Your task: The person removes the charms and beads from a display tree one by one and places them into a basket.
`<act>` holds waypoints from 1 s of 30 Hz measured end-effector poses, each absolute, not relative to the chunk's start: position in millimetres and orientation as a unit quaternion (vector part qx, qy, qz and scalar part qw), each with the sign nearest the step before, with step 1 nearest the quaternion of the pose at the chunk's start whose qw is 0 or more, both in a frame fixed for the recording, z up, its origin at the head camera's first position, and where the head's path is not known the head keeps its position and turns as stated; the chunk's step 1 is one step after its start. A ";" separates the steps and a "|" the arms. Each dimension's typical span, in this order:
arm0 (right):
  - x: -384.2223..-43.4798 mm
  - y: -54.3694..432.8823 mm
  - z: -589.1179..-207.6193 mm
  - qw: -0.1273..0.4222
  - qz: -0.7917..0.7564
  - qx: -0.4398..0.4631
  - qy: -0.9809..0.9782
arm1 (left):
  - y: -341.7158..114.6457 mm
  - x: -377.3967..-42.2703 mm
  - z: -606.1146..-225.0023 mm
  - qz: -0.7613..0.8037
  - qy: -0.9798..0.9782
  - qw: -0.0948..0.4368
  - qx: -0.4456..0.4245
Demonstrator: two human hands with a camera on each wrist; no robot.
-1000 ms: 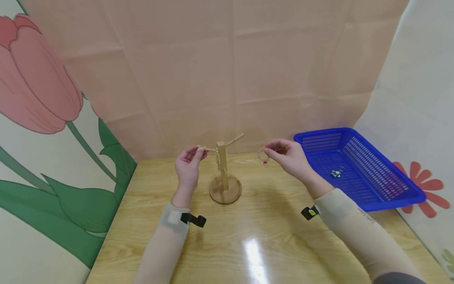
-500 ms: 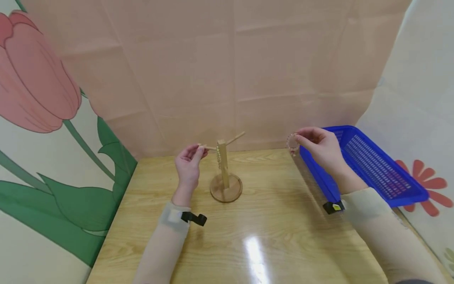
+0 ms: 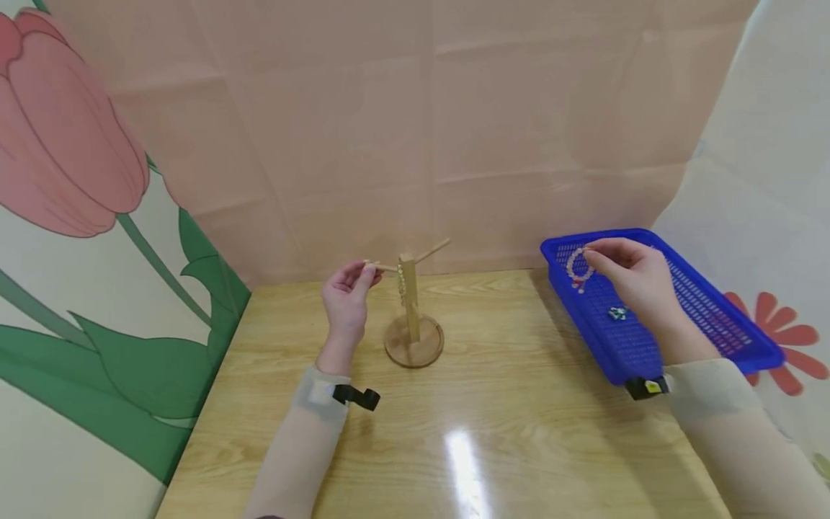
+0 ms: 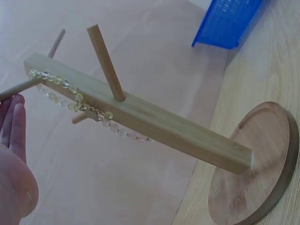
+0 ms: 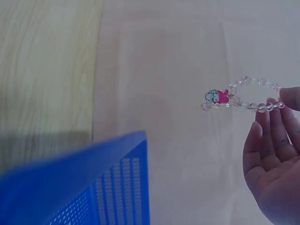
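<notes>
My left hand [image 3: 346, 299] pinches the end of a left peg on a wooden jewelry stand [image 3: 411, 303] with a round base. From that peg, close to the post, hangs a bracelet of clear yellowish beads [image 4: 65, 84]; paler pinkish beads [image 4: 123, 133] show below it in the left wrist view. Over the blue basket, my right hand [image 3: 638, 277] pinches a beaded bracelet [image 3: 572, 268] between thumb and fingers. A pink and pale blue charm [image 5: 218, 96] dangles from this clear-beaded bracelet. Under it, inside the basket, lies a small green and white item [image 3: 617, 313], its kind too small to tell.
The blue perforated basket [image 3: 583, 328] stands on the right of the wooden table [image 3: 493, 404], beside the wall. A pinkish cloth [image 3: 415, 130] hangs behind the table, and a tulip-painted wall [image 3: 58, 274] rises on the left.
My right hand has carried the bracelet rightward, from between the stand and the basket to over the basket. My left hand has stayed on the peg.
</notes>
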State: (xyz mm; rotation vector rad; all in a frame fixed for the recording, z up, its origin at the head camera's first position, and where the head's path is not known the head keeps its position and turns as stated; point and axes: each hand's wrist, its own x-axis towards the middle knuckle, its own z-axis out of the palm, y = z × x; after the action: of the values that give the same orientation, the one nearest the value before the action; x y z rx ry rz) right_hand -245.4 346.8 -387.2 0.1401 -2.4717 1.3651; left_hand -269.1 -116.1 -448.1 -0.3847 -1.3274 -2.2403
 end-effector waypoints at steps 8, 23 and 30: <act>-243.0 374.2 -389.6 0.139 0.462 0.027 -0.875 | -115.0 -266.7 -446.1 -0.827 -0.484 0.250 -0.139; -266.3 416.9 -382.0 0.051 0.318 0.046 -0.946 | -117.8 -268.6 -449.2 -0.828 -0.479 0.252 -0.144; -280.4 439.7 -387.3 0.018 0.288 0.056 -0.956 | -118.7 -269.0 -450.1 -0.824 -0.489 0.249 -0.140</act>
State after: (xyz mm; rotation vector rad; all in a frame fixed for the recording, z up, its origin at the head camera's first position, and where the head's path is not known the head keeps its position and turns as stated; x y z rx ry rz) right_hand -280.4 439.7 -387.3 0.1725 -2.9687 0.8951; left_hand -269.0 -118.7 -450.1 -0.3801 -1.3317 -2.2454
